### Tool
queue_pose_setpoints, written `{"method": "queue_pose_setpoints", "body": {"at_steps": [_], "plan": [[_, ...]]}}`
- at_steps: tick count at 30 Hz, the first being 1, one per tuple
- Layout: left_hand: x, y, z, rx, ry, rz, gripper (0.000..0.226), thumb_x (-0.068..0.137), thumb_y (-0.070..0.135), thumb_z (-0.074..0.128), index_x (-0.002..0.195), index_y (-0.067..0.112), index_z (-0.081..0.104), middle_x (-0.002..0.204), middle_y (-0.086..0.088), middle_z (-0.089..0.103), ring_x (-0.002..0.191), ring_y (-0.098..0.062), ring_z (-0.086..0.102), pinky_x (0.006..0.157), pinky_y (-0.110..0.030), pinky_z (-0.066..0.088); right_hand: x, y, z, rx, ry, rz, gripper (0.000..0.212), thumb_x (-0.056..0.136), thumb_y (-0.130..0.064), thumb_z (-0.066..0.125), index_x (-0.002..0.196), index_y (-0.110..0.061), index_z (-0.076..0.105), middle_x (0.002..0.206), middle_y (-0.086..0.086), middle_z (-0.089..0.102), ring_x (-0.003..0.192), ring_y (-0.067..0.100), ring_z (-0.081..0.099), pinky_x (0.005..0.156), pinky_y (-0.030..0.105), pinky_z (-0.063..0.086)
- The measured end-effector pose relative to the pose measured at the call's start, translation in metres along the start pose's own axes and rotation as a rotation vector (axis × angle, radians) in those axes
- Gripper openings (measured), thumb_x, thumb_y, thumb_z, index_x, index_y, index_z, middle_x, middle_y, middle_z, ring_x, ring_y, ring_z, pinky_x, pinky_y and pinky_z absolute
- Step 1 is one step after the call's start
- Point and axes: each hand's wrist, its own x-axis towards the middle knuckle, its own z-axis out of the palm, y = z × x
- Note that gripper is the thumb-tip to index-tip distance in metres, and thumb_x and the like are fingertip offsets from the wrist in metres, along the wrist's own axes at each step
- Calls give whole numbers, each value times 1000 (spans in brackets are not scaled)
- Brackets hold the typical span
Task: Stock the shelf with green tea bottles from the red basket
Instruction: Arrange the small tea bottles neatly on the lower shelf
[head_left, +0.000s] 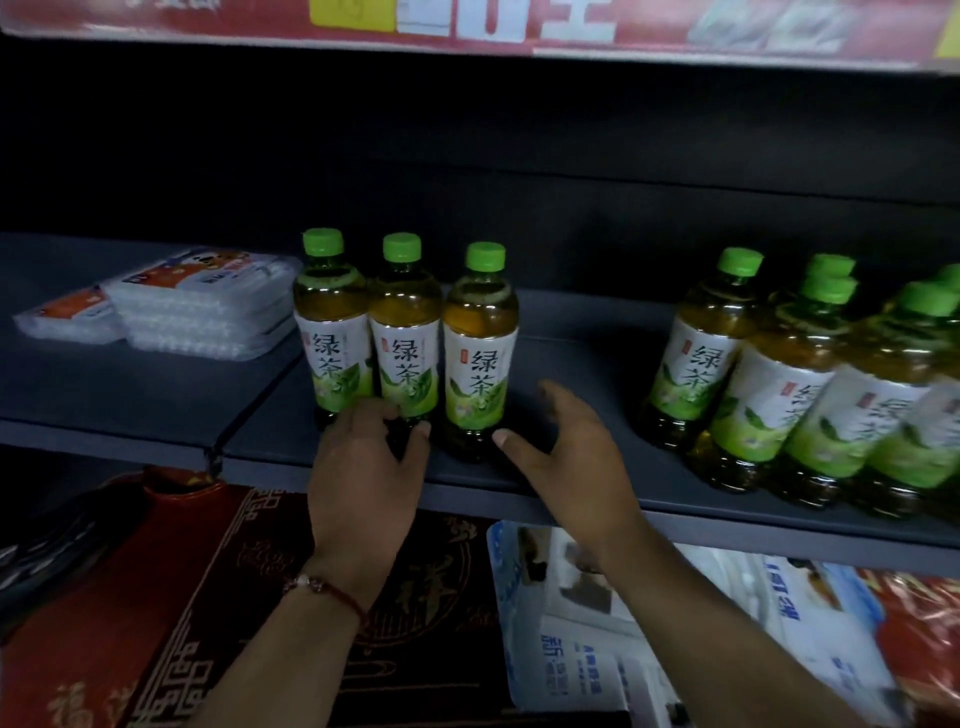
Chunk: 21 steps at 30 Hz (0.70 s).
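Three green tea bottles with green caps stand upright in a row on the dark shelf (571, 467): the left bottle (330, 322), the middle bottle (404, 332) and the right bottle (480, 353). My left hand (363, 467) wraps the base of the middle bottle. My right hand (566, 457) hovers open just right of the third bottle, its thumb near the base, not clearly touching. A cluster of several more green tea bottles (789, 379) stands at the shelf's right. The red basket is not in view.
Stacked clear plastic packs (202, 306) lie on the shelf at the left. Under the shelf are a red patterned fabric item (208, 597) and blue-and-white packages (597, 623). A red banner (519, 26) runs along the shelf above. Bare shelf shows between the two bottle groups.
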Motion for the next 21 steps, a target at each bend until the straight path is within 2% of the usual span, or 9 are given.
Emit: {"method": "queue_pose_setpoints", "body": {"at_steps": [4,7,9,11,12,14,16,18,21], "plan": [[-13,49,-1,-65,43,249,30,93,32,63,115,12,65,111,-7,64,106,-21,53,90,-34,47,-8,7,-56,-103,212,-80,49,89,-28,71,134,-17,56,128,1,55,118,15,53,98,20,39],[-29,80,9,-57,-47,366,38,94,34,63,128,17,59,126,-5,57,116,-16,44,95,-34,43,-14,15,-99,-169,370,-125,40,89,-21,70,127,-16,59,125,-1,53,114,14,52,96,18,38],[-34,88,19,-18,-64,428,49,92,34,65,136,19,53,142,-9,49,128,-19,37,104,-39,37,-12,19,-123,-175,436,-130,43,89,-18,68,130,-17,56,133,-2,50,119,15,52,101,29,44],[-33,91,26,40,-20,439,56,90,33,66,141,20,48,154,-14,34,139,-27,27,112,-45,28,-5,15,-138,-124,452,-133,51,91,-19,65,139,-21,49,143,-3,45,124,19,53,102,43,49],[-31,92,29,71,0,427,59,89,32,67,144,22,45,158,-16,26,144,-31,21,115,-50,25,0,10,-142,-116,443,-134,55,92,-22,65,144,-23,44,146,-2,44,125,21,54,101,45,49],[-26,93,33,124,8,386,69,89,30,68,150,26,36,163,-16,10,149,-37,9,118,-58,18,17,-1,-147,-172,397,-111,67,94,-29,64,152,-24,32,151,1,43,130,23,52,107,44,46],[-21,88,36,167,-1,349,79,88,29,69,155,29,28,165,-17,-2,151,-39,-1,120,-60,11,37,-13,-147,-239,329,-25,80,93,-34,65,157,-19,19,157,6,35,139,25,42,113,38,38],[-17,83,39,199,4,337,83,87,26,71,157,30,25,165,-20,-6,151,-41,-2,119,-61,10,54,-20,-146,-219,297,81,87,91,-37,65,157,-16,12,155,10,37,136,28,45,104,35,43],[-12,77,42,211,25,309,87,86,22,72,157,30,23,164,-22,-4,151,-42,4,116,-64,18,68,-25,-140,-228,308,217,85,94,-36,62,155,-7,11,138,13,53,120,33,57,85,33,45]]}}
